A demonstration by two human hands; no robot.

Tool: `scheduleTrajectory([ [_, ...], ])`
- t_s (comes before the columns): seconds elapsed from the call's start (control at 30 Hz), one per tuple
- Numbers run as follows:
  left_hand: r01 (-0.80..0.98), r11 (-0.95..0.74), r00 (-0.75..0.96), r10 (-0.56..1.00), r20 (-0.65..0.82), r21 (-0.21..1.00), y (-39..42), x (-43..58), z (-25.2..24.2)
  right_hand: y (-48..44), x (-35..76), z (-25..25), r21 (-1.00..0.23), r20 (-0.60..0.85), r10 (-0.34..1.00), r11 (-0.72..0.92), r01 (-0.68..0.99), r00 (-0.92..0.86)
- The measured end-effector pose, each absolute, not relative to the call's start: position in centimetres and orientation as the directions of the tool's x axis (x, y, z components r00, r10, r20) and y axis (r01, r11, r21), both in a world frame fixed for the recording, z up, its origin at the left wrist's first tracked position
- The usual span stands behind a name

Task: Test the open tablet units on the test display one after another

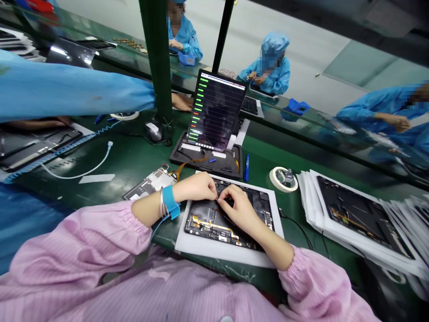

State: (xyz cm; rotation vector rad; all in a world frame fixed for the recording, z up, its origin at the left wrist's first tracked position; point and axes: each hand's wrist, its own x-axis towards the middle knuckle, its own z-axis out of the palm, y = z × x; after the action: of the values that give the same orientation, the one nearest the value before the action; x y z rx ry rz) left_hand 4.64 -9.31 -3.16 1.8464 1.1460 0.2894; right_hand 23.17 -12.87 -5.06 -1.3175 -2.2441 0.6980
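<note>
An opened tablet [201,226] with a black case and orange flex cables lies on a white sheet [191,246] in front of me. Over its upper middle, my left hand [199,187] has its fingers pinched together, a blue wrist strap around the wrist. Right beside it, my right hand [237,205] is also pinched, with its lower edge near the tablet's surface. The fingertips of both hands almost meet. Whatever lies between them is too small or hidden to make out.
Behind the tablet, a lit screen [216,112] stands in a black tray [208,163]. A circuit board [154,181] lies left, a blue pen [247,167] and tape roll [283,179] right. Stacked tablets [365,214] fill the right side. A co-worker's blue sleeve [73,87] reaches in from the left.
</note>
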Motion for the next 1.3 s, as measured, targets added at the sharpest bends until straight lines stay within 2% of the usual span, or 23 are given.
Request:
scheduleTrajectory([
  [0.4,0.577,-0.157,0.556,0.795,-0.244,0.802,-9.4,4.8,-3.2,-13.2,22.9,-5.0,-0.583,0.114,0.902,0.401,0.707,-0.417],
  [0.63,0.629,-0.251,0.491,0.862,-0.126,0.736,-10.4,5.5,-3.2,-12.7,23.7,-5.1,-0.720,0.227,0.928,0.364,0.591,-0.295],
  [0.73,0.633,-0.335,0.539,0.838,-0.086,0.698,-9.9,5.2,-2.7,-12.2,24.0,-5.4,-0.739,0.241,0.935,0.350,0.576,-0.259],
  [0.8,0.617,-0.429,0.561,0.828,0.014,0.660,-9.0,5.1,-2.1,-12.0,24.1,-5.6,-0.743,0.242,0.935,0.351,0.571,-0.260],
  [0.87,0.675,-0.478,0.445,0.871,0.206,0.562,-7.7,5.2,-1.4,-12.0,24.2,-5.6,-0.741,0.243,0.932,0.357,0.569,-0.268],
  [0.93,0.802,-0.413,0.226,0.878,0.421,0.431,-6.1,5.6,-1.2,-12.0,24.2,-5.5,-0.731,0.241,0.929,0.363,0.577,-0.279],
  [1.0,0.880,-0.332,0.119,0.846,0.520,0.339,-4.3,6.0,-1.3,-12.1,24.3,-5.4,-0.712,0.242,0.926,0.372,0.595,-0.290],
  [1.1,0.908,-0.296,0.116,0.858,0.500,0.297,-2.6,6.5,-1.6,-12.2,24.3,-5.7,-0.696,0.245,0.922,0.383,0.607,-0.300],
  [1.2,0.908,-0.261,0.091,0.886,0.455,0.327,-3.7,7.7,-0.9,-12.2,24.1,-6.0,-0.739,0.253,0.930,0.364,0.566,-0.268],
  [1.3,0.870,-0.308,0.138,0.901,0.410,0.385,-7.3,10.5,0.3,-12.2,24.2,-4.7,-0.825,0.364,0.930,0.348,0.445,-0.052],
])
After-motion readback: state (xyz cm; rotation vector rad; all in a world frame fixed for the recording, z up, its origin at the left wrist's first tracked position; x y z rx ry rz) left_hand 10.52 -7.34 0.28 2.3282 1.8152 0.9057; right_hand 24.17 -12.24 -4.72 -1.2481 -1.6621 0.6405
